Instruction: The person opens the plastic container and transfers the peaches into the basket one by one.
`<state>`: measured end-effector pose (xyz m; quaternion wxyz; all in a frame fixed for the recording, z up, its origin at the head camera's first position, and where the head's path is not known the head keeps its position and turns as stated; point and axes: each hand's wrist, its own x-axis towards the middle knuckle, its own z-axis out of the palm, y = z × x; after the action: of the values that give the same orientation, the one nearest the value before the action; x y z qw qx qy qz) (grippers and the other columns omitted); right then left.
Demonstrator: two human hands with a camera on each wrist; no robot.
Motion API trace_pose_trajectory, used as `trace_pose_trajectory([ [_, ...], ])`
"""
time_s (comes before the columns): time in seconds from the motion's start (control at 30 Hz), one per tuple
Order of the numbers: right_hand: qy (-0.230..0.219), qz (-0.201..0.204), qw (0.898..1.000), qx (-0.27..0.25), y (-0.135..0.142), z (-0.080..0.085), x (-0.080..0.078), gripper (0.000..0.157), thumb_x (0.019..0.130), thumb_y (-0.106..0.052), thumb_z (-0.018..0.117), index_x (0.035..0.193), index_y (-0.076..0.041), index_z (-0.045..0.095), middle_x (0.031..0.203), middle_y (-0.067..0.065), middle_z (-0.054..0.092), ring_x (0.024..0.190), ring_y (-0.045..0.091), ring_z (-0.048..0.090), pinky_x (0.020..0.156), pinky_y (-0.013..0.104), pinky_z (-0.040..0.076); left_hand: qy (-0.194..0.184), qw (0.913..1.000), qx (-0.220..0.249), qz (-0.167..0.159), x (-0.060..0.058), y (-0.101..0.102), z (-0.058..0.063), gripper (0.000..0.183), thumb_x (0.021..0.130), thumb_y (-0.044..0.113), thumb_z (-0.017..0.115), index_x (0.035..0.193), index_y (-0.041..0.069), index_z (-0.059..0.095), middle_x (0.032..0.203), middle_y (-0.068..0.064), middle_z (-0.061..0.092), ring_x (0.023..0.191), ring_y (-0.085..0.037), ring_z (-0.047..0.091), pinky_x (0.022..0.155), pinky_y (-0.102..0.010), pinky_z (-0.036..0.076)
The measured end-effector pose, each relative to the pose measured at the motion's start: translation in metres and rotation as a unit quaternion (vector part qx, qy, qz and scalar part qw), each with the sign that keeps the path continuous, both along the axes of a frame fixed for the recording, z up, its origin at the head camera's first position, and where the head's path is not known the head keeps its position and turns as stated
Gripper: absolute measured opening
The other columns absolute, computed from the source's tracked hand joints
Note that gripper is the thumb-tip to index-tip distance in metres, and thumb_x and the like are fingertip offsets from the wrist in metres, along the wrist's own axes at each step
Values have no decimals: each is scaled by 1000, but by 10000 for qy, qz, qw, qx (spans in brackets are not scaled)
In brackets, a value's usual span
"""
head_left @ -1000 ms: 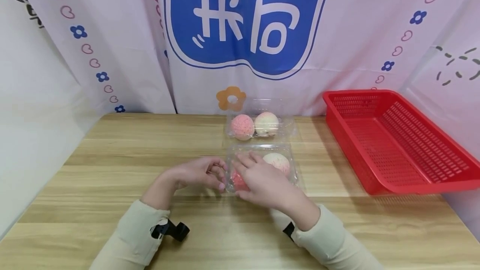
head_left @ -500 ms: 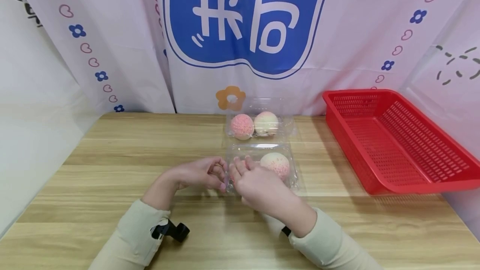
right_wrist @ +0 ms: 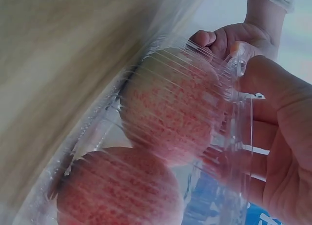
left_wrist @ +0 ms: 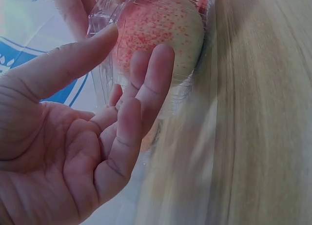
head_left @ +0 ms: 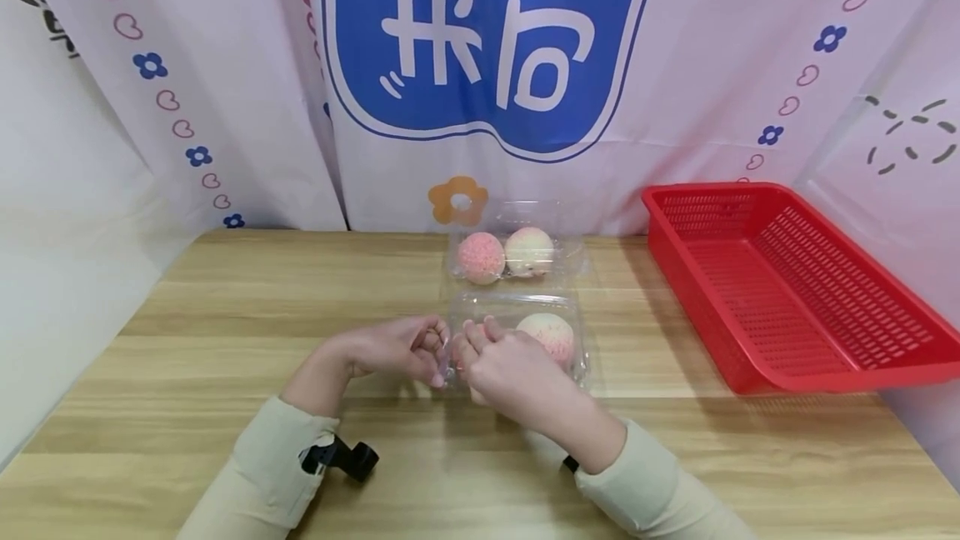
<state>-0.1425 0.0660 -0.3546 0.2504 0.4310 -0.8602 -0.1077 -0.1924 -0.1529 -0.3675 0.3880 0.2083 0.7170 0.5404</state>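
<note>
A clear plastic clamshell box [head_left: 566, 303] with two round speckled balls stands at mid-table in the head view. Its white ball with pink specks [head_left: 551, 335] sits at right; the pinker ball [right_wrist: 122, 188] at left is mostly covered by my right hand in the head view. My right hand [head_left: 510, 373] grips the box's front left corner, thumb at the rim and curled fingers over the lid. My left hand [left_wrist: 83, 152] is at the left side, thumb touching the corner, its other fingers loosely bent with a gap to the thumb.
Behind stands another clear box [head_left: 572, 261] with a pink ball [head_left: 481, 257] and a whitish ball [head_left: 529, 251]. A red perforated basket [head_left: 701, 307] is at the right. A printed cloth [head_left: 270, 107] hangs along the table's back edge.
My right hand has gone from lying spread over the lid to having its fingers bent at the left front corner. My left hand stays at the box's left side.
</note>
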Motion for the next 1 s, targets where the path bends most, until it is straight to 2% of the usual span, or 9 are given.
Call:
trace_pose_trajectory([
  [0.1, 108, 104, 9998, 108, 1, 1, -2, 34, 86, -31, 70, 111, -8, 69, 114, 8, 73, 102, 25, 73, 69, 27, 62, 13, 10000, -1, 42, 0, 1, 2, 40, 83, -7, 70, 112, -2, 43, 92, -7, 64, 85, -20, 67, 78, -26, 57],
  [0.23, 209, 220, 9991, 310, 3, 3, -3, 39, 86, -35, 72, 114, -8, 69, 115, 8, 73, 104, 23, 72, 80, 26, 61, 3, 10000, 37, 42, 0, 2, 5, 38, 83, -7, 70, 110, -1, 43, 92, -8, 64, 86, -21, 68, 79, -25, 56],
  [0.3, 236, 283, 9988, 319, 3, 4, -3, 36, 89, -33, 70, 115, -7, 69, 115, 8, 73, 104, 22, 72, 83, 26, 60, 37, 10000, 31, 43, 0, 2, 5, 38, 83, -8, 69, 110, -1, 43, 91, -9, 64, 84, -20, 67, 78, -25, 56],
  [0.5, 132, 446, 9989, 73, 6, 6, -7, 30, 94, -29, 64, 112, -7, 72, 115, 8, 74, 104, 22, 73, 79, 26, 61, 124, 9998, -81, 120, 2, 2, 6, 41, 80, -12, 66, 112, -3, 42, 89, -8, 63, 80, -18, 66, 79, -27, 58],
  [0.57, -209, 459, 9987, -14, 7, 8, -8, 32, 92, -30, 65, 114, -7, 72, 118, 8, 73, 108, 22, 71, 86, 28, 60, 127, 9997, -116, 167, 2, 1, 7, 41, 80, -11, 66, 112, -3, 42, 90, -8, 63, 82, -19, 67, 80, -28, 58],
  [0.67, -1125, 404, 9926, -224, 13, 14, -11, 38, 90, -32, 68, 120, -9, 70, 126, 9, 70, 117, 24, 67, 96, 32, 56, 94, 9994, -238, 245, 1, 1, 6, 40, 82, -8, 68, 113, -2, 42, 91, -8, 64, 84, -21, 68, 81, -31, 58],
  [0.8, -2220, 526, 9710, -711, 29, 18, -19, 46, 88, -37, 74, 124, -9, 68, 134, 9, 65, 125, 24, 62, 103, 38, 53, 66, 9989, -373, 276, 1, 0, 2, 42, 84, 2, 73, 114, 1, 43, 94, -8, 67, 86, -23, 68, 80, -34, 56],
  [0.9, -2687, 748, 9548, -1026, 47, 21, -28, 55, 86, -39, 77, 129, -6, 65, 136, 10, 64, 131, 26, 58, 108, 42, 48, 117, 9991, -363, 202, 1, -1, 0, 42, 85, 7, 74, 114, 2, 44, 94, -5, 67, 87, -22, 67, 83, -34, 54],
  [1.0, -3046, 686, 9419, -1235, 68, 25, -34, 65, 82, -38, 81, 134, -6, 61, 141, 12, 60, 137, 32, 50, 111, 47, 45, 167, 9992, -341, 124, -1, -3, 0, 40, 86, 8, 74, 113, 3, 45, 92, -4, 66, 86, -21, 66, 84, -32, 52],
])
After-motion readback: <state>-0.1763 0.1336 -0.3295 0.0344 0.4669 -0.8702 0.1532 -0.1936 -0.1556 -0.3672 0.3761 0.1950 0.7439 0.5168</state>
